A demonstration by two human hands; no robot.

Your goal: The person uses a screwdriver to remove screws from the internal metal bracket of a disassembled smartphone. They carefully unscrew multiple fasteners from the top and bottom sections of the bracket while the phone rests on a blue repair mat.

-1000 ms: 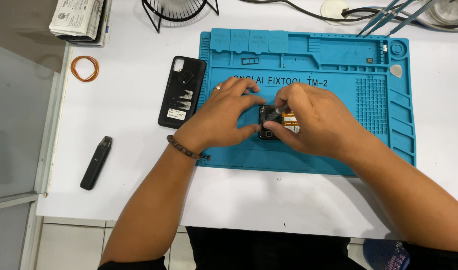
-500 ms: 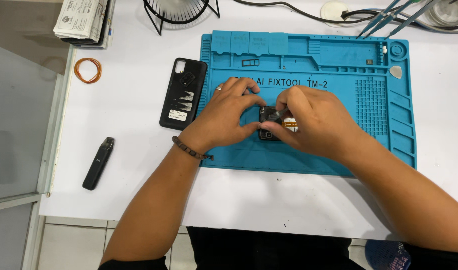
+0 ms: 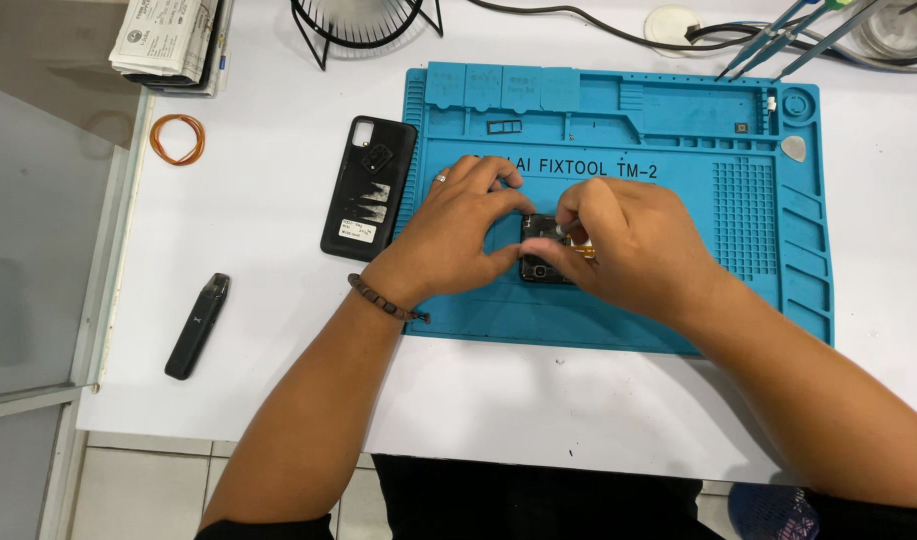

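From the head camera, both hands meet over a small dark device (image 3: 542,262), a flat, opened piece with exposed metal and a bit of orange flex showing at its right edge, lying near the middle of a blue rubbery repair mat (image 3: 679,320) whose surface is moulded into shallow trays, ribs and a grid of tiny square cells. The left hand (image 3: 459,235) curls around the device's left side, fingers narrowly bent with thumb and forefinger pinching its edge to steady it; a silver ring sits on one finger and a beaded bracelet (image 3: 384,297) of dark round beads wraps the wrist. The right hand (image 3: 629,245) covers the device's right half, fingers bunched tight around a slim tool whose tip points down at the device; the tool itself is mostly hidden. Just left of the mat lies a glossy black phone back cover (image 3: 369,187), rectangular with rounded corners, a camera cut-out and scuffed pale patches. Farther left on the smooth white table (image 3: 259,300) sit a thin orange rubber band (image 3: 177,138) and a matte black pen-shaped stick (image 3: 198,326). A folded newspaper (image 3: 169,40) lies at the top left, a black wire stand (image 3: 364,25) beside it, and a grey teardrop pick (image 3: 795,148) rests on the mat's right side.
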